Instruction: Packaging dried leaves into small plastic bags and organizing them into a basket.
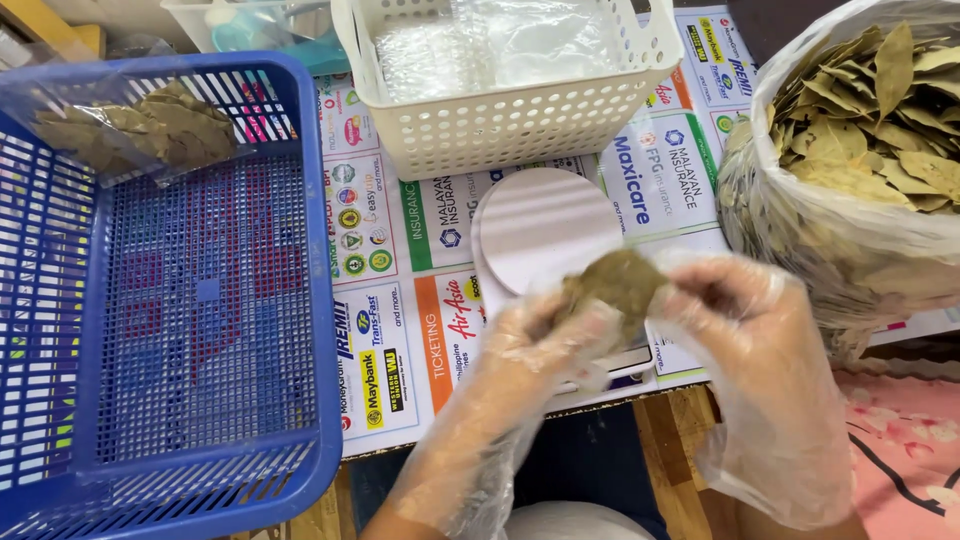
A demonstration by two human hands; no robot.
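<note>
Both my hands wear loose clear plastic gloves. My left hand (540,335) and my right hand (740,310) meet over the front of a small white kitchen scale (545,225) and together pinch a bunch of dried bay leaves (618,282). The leaves sit between the fingertips of both hands, just above the scale's near edge. The scale's round platform is bare. To the right stands a big clear plastic bag of dried bay leaves (880,110), open at the top.
A blue plastic basket (200,300) at left holds one small filled bag of leaves (130,125) in its far corner. A white perforated basket (500,125) with clear plastic bags stands behind the scale. Printed paper (385,300) covers the table.
</note>
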